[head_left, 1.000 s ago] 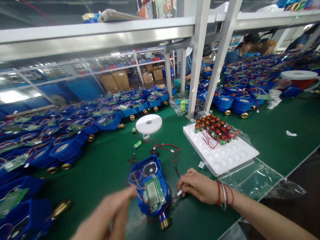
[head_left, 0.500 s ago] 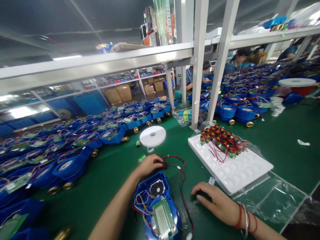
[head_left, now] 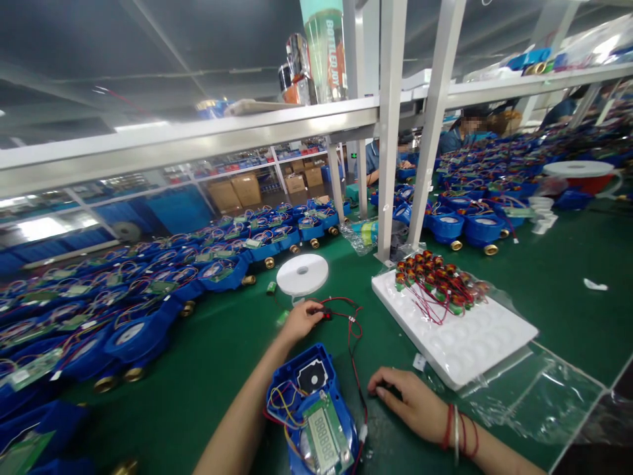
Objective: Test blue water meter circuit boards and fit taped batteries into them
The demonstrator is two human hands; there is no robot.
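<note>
My left hand (head_left: pixel 302 322) pinches a small black-and-red part (head_left: pixel 325 315) on the end of a red and black cable (head_left: pixel 352 343); its exact kind is too small to tell. Below that hand lies an opened blue meter housing (head_left: pixel 332 359) with coloured wires and a green circuit board (head_left: pixel 343 441) whose display (head_left: pixel 322 435) shows a row of digits. To the right of the housing, my right hand (head_left: pixel 413 402) rests low over the table, fingers loosely bent and thumb apart, with nothing visible in it. The cable runs down between this hand and the housing, ending near a white connector (head_left: pixel 363 433).
A white foam tray (head_left: pixel 475 336) at the right bears several battery-like parts (head_left: pixel 435 274) with red wires. Behind my left hand lies a white tape reel (head_left: pixel 316 274). Rows of blue meters (head_left: pixel 133 333) fill the left. Metal shelf posts (head_left: pixel 392 132) stand ahead; people sit beyond.
My left hand has moved slightly right and stays at the small black-and-red part. My right hand has shifted a little left, closer to the cable. The cable's lower end has moved up and left.
</note>
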